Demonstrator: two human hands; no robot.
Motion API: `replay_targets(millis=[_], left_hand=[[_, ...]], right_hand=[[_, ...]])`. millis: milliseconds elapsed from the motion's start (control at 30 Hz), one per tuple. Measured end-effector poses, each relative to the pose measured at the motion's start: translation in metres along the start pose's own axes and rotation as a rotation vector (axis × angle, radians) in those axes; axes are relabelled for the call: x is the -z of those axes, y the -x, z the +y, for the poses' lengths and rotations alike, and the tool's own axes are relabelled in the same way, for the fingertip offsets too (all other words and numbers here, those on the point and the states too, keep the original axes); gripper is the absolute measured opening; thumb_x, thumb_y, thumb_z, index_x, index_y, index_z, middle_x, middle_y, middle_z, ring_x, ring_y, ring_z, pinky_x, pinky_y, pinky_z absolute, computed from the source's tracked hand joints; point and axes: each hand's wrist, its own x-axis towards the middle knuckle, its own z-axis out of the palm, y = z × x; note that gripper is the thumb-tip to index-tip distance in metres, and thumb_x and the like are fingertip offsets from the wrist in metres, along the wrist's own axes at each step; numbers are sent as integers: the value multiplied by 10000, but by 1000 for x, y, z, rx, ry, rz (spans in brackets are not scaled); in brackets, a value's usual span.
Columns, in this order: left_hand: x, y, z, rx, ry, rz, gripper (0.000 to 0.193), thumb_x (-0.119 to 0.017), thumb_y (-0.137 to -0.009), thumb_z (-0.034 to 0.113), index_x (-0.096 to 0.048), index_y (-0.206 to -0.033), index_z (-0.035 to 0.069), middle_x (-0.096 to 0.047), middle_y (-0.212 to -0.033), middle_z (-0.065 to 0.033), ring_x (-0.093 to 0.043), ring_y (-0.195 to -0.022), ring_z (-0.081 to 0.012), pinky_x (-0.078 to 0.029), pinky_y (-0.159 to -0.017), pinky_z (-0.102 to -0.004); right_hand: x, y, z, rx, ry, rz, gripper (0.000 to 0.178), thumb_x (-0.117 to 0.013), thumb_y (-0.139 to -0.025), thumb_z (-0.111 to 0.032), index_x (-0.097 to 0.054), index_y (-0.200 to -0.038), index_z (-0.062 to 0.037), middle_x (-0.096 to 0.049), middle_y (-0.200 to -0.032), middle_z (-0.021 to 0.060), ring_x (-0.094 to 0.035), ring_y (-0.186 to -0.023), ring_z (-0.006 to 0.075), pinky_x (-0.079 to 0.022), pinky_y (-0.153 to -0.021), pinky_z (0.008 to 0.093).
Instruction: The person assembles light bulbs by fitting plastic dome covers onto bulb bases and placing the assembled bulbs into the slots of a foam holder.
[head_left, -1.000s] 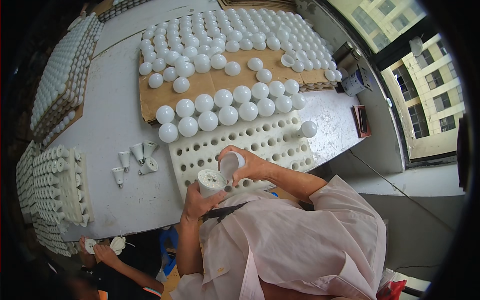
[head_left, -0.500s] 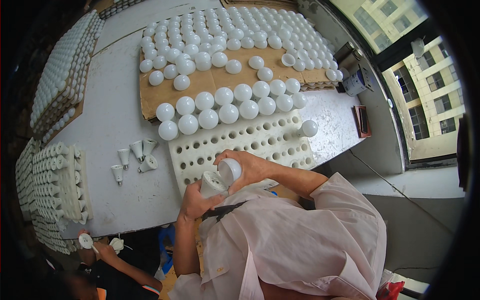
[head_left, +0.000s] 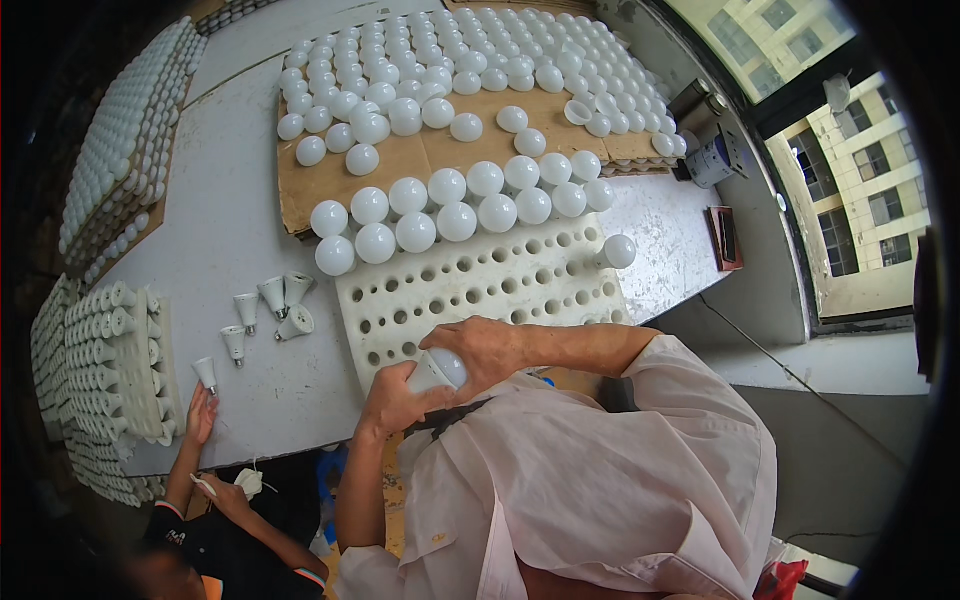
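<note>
In front of my chest, my left hand (head_left: 393,402) is wrapped round a white cone-shaped LED bulb base (head_left: 427,376). Closed over the round white bulb cover (head_left: 451,369) is my right hand (head_left: 484,352), and cover and base meet rim to rim. Whether the cover is fully seated cannot be made out. Just beyond my hands lies a white foam tray (head_left: 470,290) with rows of holes. Along its far edge stand two rows of bulbs with round covers (head_left: 457,222), and one more bulb (head_left: 620,251) is at its right end.
Loose covers (head_left: 405,117) crowd a brown cardboard sheet (head_left: 440,150) behind the tray. Several bulb bases (head_left: 271,297) stand or lie on the table to the left. A co-worker's hand (head_left: 201,417) touches another base (head_left: 205,373). Stacked trays of bases (head_left: 95,350) stand far left; a window (head_left: 850,190) is right.
My right hand has brought the cover onto the base; they were apart before. The co-worker's hand has reached forward and set a base on the table.
</note>
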Motion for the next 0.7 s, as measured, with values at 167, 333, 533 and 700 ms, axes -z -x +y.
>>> replay_targets(millis=[167, 333, 533, 700], left_hand=[[-3, -9, -7, -128, -184, 93, 533, -726, -775, 421, -620, -914, -83, -651, -699, -112, -621, -560, -142, -502, -507, -261], [-6, -10, 0, -188, -136, 89, 511, -712, -762, 371, -627, -917, -109, -656, -699, -124, -629, -567, -155, -506, -512, -265], [-8, -15, 3, -132, -173, 86, 462, -691, -724, 323, -636, -867, -113, -655, -702, -142, -641, -579, -167, -516, -499, -270], [-17, -16, 15, -66, -144, 34, 401, -666, -725, 279, -636, -834, -106, -651, -710, -144, -633, -565, -165, -520, -487, -269]], right_hand=[[-16, -3, 7, 143, 19, 142, 673, -788, -623, -336, -527, -1163, -31, -597, -1009, 160, -632, -902, 343, -531, -761, 427], [-33, -12, 21, 460, -106, 407, 590, -807, -596, -189, -557, -1115, -62, -580, -971, 113, -583, -935, 300, -504, -800, 393], [-34, -10, 17, 650, -229, 548, 355, -728, -646, -44, -600, -977, -54, -584, -963, 96, -566, -884, 254, -477, -739, 347], [-30, -3, 20, 602, -295, 537, 330, -725, -638, -42, -599, -944, -50, -578, -944, 87, -553, -837, 234, -460, -704, 330]])
